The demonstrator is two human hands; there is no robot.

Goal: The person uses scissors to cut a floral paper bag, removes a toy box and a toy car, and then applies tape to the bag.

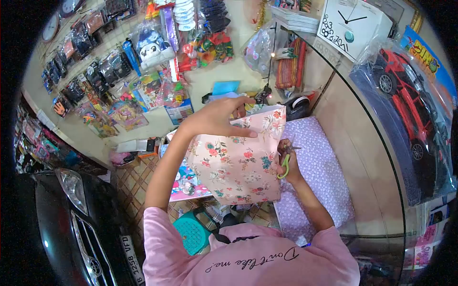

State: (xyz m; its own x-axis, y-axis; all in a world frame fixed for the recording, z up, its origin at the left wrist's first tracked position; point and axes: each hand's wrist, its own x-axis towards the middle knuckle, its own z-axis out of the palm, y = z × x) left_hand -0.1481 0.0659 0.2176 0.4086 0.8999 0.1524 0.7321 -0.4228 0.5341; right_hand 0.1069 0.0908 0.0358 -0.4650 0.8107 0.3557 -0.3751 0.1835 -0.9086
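A pink floral paper-like sheet or package (238, 164) is held upright in front of my body. My left hand (222, 117) reaches over its upper left part, thumb on the front face and fingers at the top edge. At its right edge, my right hand (290, 164) is closed around scissors with light green handles (285, 168); the dark blades point to the right. What lies behind the floral piece is hidden. To the right, below my right forearm, is a large package in lilac flowered wrapping (319, 171).
A glass edge (372, 105) curves along the right, near a boxed clock (350, 28) and a bagged red toy car (405, 100). Wrapped goods hang on the wall (207, 83). A teal stool (191, 233) stands below, and a black car (71, 224) is at left.
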